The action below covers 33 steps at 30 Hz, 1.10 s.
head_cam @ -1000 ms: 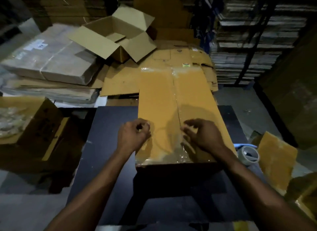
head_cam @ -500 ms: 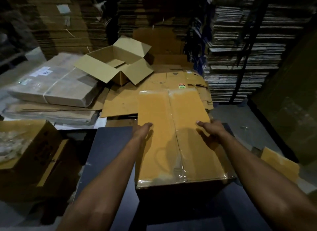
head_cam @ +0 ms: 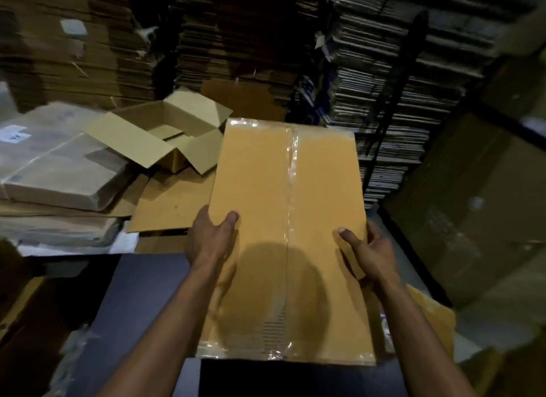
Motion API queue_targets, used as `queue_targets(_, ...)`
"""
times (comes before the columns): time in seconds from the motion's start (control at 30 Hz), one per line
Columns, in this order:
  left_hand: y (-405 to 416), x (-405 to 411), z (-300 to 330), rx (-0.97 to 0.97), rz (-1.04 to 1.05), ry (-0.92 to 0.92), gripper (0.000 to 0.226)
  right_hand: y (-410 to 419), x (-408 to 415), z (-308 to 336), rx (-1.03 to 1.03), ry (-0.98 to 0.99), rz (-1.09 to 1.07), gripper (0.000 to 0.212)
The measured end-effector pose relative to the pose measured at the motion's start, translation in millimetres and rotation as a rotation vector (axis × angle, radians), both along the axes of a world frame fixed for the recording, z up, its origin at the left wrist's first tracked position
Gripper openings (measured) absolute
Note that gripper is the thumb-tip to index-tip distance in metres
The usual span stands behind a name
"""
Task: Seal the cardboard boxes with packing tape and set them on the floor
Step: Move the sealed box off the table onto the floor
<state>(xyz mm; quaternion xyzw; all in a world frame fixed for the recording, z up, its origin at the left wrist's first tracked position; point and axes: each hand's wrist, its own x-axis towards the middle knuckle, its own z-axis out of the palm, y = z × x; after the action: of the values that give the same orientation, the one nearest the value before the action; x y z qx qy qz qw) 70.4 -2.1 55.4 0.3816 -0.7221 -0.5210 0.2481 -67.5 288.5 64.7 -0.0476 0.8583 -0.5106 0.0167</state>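
A long brown cardboard box (head_cam: 260,190), sealed with clear tape along its centre seam and at both ends, is raised above the dark table (head_cam: 141,302). My left hand (head_cam: 211,240) grips its left edge, thumb on the top face. My right hand (head_cam: 367,252) grips the right edge the same way, thumb on top and fingers round the side. No tape roll is in view.
An open, empty cardboard box (head_cam: 165,139) sits behind the table on flattened sheets (head_cam: 174,204). Wrapped bundles of flat cardboard (head_cam: 59,166) lie at the left. Tall stacks of flattened cartons (head_cam: 384,95) fill the back and right. More cardboard (head_cam: 431,317) lies low at the right.
Both hands went from smoothing tape at the near end to the box's sides, then gripped and lifted it off the table. The view tilted upward.
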Motion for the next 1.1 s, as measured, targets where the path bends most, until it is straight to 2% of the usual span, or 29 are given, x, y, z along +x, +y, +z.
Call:
queue_targets(0.17,42.9,-27.1,26.4,-0.055,-0.118,0.141,0.075,67.6,18.3,40.6,0.037,0.150,-0.122,0.083)
queue_targets(0.23,71.9,-37.8,37.5,-0.053,-0.152,0.181,0.078,100.1,25.0,55.4,0.043,0.226,-0.178,0.075)
queue_targets(0.3,106.0,-50.8,49.7,-0.037,-0.182,0.200,0.075,134.3,30.2,67.2,0.041,0.280,-0.236,0.072)
queue_targets(0.4,163.1,-66.8,66.4,-0.037,-0.260,0.222,0.066,185.3,40.8,78.6,0.018,0.267,-0.359,0.083)
queue_targets(0.57,281.6,-84.2,80.6,-0.057,-0.417,0.288,0.041,294.6,55.6,80.6,-0.059,0.307,-0.554,0.087)
queue_targets(0.7,381.0,-107.0,89.9,-0.094,-0.464,0.347,0.045,398.4,45.1,75.2,-0.124,0.304,-0.589,0.088)
queue_targets(0.77,431.7,-125.7,98.0,-0.084,-0.476,0.339,0.049,454.1,31.2,75.2,-0.150,0.301,-0.575,0.088)
queue_targets(0.87,497.9,-157.3,114.8,0.055,-0.558,0.293,0.028,523.1,6.1,75.8,-0.160,0.281,-0.595,0.085)
queue_targets(0.93,530.3,-180.5,121.9,0.174,-0.568,0.190,0.018,552.2,-9.2,79.8,-0.176,0.287,-0.646,0.076)
queue_targets(1.0,554.5,-200.9,118.1,0.209,-0.574,0.053,0.012,574.6,-23.5,78.9,-0.184,0.263,-0.660,0.067)
queue_targets(1.1,582.3,-227.6,107.7,0.213,-0.572,0.004,0.024,597.3,-42.1,64.6,-0.205,0.204,-0.650,0.064)
